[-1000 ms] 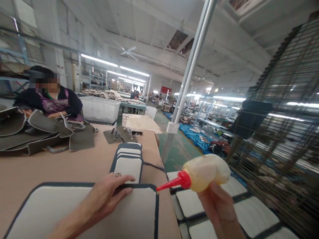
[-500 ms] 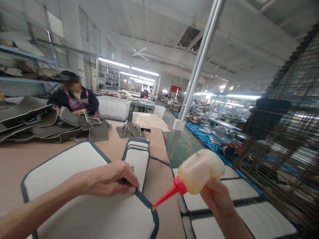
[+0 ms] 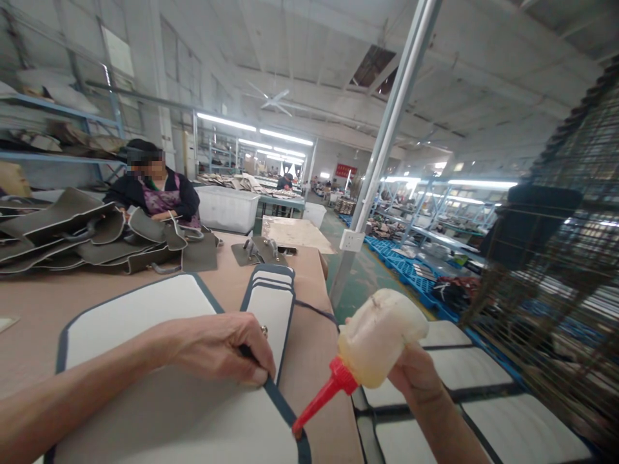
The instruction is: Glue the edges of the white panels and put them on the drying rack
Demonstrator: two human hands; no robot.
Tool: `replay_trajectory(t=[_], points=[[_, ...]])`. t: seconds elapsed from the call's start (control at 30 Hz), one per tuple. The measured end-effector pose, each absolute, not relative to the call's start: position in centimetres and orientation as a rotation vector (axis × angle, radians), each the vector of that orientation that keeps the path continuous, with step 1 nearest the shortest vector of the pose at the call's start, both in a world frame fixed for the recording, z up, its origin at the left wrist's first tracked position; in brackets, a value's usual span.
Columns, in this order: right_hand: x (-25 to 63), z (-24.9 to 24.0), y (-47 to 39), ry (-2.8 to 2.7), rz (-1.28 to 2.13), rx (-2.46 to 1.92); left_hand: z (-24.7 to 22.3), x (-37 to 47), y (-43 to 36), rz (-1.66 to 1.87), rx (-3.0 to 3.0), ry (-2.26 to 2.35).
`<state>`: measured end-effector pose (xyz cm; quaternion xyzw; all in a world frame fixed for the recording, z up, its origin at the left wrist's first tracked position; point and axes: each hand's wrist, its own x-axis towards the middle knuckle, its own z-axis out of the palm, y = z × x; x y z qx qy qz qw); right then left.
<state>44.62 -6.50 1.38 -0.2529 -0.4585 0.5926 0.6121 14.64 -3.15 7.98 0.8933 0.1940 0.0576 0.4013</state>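
A large white panel (image 3: 159, 412) with a dark blue edge band lies across the near part of the table. My left hand (image 3: 225, 351) is closed on that edge band, thumb and fingers pinching it at the panel's right side. In my right hand (image 3: 418, 374) is a cloudy squeeze bottle (image 3: 382, 335), tilted down to the left. Its red nozzle (image 3: 319, 403) has its tip at the dark band near the panel's lower right corner. Behind my left hand lies a stack of narrow white pieces (image 3: 268, 303) with dark edges.
Grey-brown pieces (image 3: 97, 238) are heaped at the table's back left, where a person (image 3: 164, 196) sits. A metal post (image 3: 387, 129) with a socket box stands ahead. White panels (image 3: 527, 419) lie at the right, beside a wire mesh (image 3: 580, 258).
The bottle has tilted more steeply and its nozzle tip is a little lower along the band. The view has shifted slightly. My left hand still pinches the edge.
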Motion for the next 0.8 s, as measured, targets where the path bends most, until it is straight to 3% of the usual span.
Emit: replay_trajectory(t=[0.1, 0.8], points=[[44.7, 1.1, -6.4, -1.059, 1.35, -0.599, 8.1, 14.6, -3.0, 0.014, 2.188, 0.507], [44.5, -1.4, -8.5, -0.885, 1.098, -0.567, 6.6, 11.3, -1.7, 0.272, 2.23, 0.783]])
